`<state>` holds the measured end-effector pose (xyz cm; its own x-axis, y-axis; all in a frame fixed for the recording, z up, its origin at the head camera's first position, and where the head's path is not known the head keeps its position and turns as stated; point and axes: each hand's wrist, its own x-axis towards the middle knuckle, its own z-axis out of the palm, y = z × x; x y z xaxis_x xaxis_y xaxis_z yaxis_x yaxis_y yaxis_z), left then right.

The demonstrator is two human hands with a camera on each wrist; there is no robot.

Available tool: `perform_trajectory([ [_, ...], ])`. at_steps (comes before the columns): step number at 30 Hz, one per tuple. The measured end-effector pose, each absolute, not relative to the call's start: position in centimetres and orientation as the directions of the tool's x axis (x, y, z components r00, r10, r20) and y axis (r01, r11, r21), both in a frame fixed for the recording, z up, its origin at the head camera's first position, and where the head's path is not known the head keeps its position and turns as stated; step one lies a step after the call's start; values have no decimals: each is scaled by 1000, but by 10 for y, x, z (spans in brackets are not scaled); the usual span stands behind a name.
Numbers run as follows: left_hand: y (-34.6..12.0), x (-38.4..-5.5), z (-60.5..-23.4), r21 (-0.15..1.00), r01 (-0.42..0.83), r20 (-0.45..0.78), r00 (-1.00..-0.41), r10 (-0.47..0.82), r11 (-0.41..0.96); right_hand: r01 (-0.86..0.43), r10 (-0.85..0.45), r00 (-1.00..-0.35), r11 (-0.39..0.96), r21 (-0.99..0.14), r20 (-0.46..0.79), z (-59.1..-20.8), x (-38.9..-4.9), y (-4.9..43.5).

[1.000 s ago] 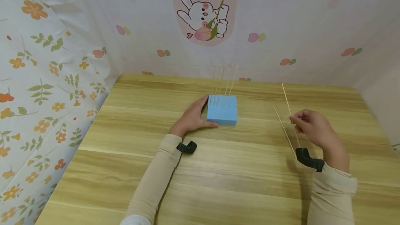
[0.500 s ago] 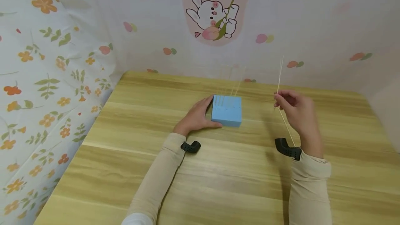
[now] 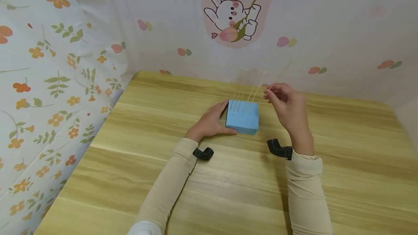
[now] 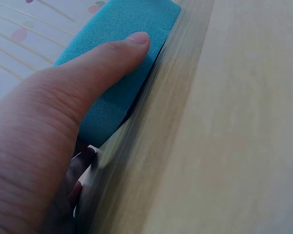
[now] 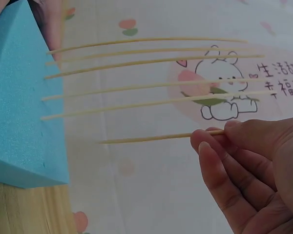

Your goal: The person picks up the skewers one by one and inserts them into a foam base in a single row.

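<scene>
A light blue foam block (image 3: 242, 122) with small holes in its top sits on the table. Several thin wooden skewers (image 5: 151, 103) stand in a row along its back part. My left hand (image 3: 210, 120) grips the block from the left; in the left wrist view the thumb (image 4: 107, 61) presses its front face. Just right of the block, above the table, my right hand (image 3: 289, 107) pinches another skewer (image 5: 146, 139) between thumb and fingers. That skewer's pointed end faces the block, apart from it, near the end of the row.
The wood-grain table (image 3: 235, 191) extends around both arms. Behind it hangs a white cloth (image 3: 326, 21) with a rabbit print, and a flowered cloth (image 3: 65, 82) covers the left side. Black wrist cameras (image 3: 204, 154) jut from both sleeves.
My right hand has carried the skewer leftward to beside the block, tilting it. The skewer lying at the right is no longer visible. My left hand keeps its grip; the head view has shifted slightly.
</scene>
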<state>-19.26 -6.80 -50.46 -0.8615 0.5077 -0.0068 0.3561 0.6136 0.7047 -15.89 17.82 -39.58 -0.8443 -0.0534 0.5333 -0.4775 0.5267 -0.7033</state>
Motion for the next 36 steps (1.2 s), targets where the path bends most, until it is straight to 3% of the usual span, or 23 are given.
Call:
perform_trajectory([
  [10,-68,-194,-505,701,368,7,-860,510,611,-481,-135,-860,531,-697,492,-398,-158,173],
  [36,-67,-195,-505,700,372,19,-863,505,609,-449,-180,-883,594,-668,433,-411,-165,173],
])
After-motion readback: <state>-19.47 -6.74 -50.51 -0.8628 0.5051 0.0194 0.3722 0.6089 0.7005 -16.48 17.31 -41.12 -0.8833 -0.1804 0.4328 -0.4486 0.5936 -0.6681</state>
